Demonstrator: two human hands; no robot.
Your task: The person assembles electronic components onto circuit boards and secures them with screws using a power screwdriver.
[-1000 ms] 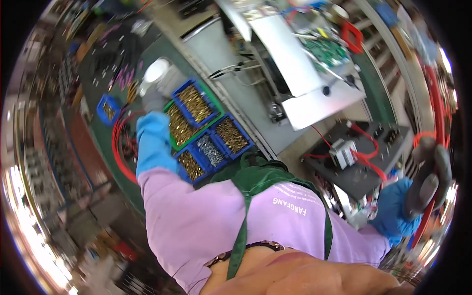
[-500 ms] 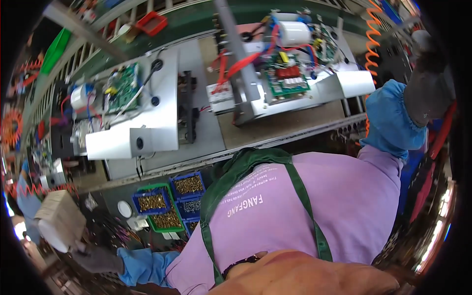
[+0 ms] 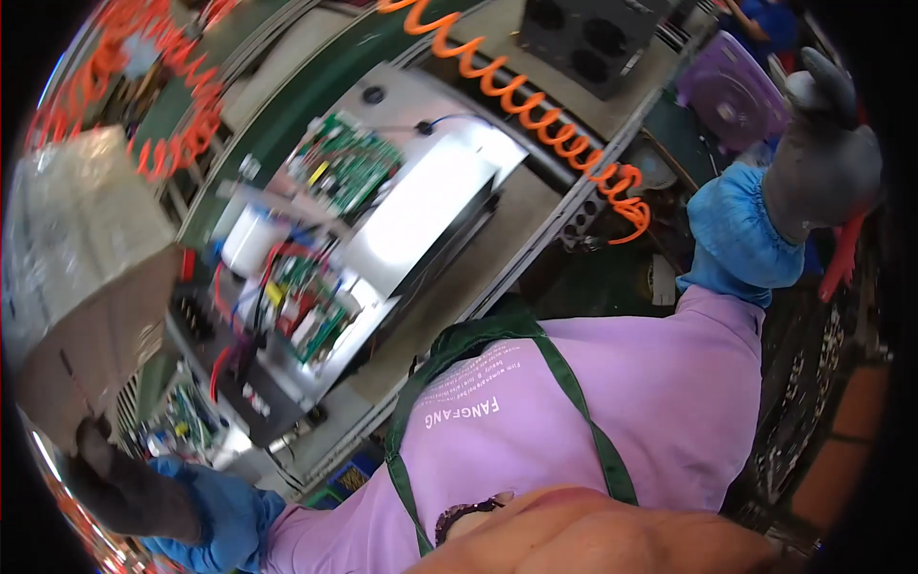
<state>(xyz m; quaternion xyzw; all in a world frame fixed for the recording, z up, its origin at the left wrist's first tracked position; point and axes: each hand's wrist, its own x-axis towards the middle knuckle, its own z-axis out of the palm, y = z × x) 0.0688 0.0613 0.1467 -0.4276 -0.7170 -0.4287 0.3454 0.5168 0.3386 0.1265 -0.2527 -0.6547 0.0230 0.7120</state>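
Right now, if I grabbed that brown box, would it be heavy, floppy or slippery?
The brown box looks fairly stiff, with flat sides. It may be light, since only the left hand seems to support it. Its shiny surface could feel slippery.

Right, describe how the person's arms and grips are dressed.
The left grip and right grip wear dark grey gloves. Puffy blue sleeve covers, gathered at the wrist, lie over the lower ends of lilac sleeves.
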